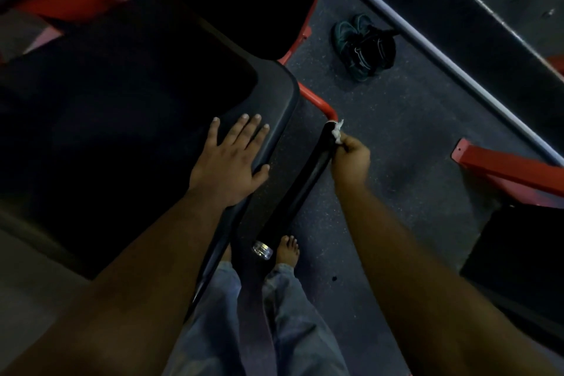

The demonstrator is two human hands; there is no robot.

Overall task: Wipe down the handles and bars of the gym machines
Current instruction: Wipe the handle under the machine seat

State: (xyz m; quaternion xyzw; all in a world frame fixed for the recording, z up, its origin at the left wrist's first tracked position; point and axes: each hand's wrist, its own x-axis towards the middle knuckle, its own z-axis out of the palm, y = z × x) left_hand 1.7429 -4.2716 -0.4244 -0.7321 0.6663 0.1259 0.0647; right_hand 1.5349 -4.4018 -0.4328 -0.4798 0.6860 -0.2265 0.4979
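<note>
Handle grip [300, 185], black, right of the seat pad [128, 119]: right hand [351, 159] pinches a white wipe [337, 131] against its far end, left hand [232, 159] lies flat, fingers spread, on the pad.

Right hand [351, 159] blurred, its fingers hidden behind knuckles, white wipe [337, 131] mostly concealed

- Premises: a gym floor, dimly lit.
- Black padded seat [146, 107], frame centre-left, on red steel frame [314, 102].
- Black foam-grip handle [300, 183], chrome end cap, frame centre.
- Dark speckled rubber flooring [406, 131], centre right.
- Pair of trainers [361, 46], upper right.
</note>
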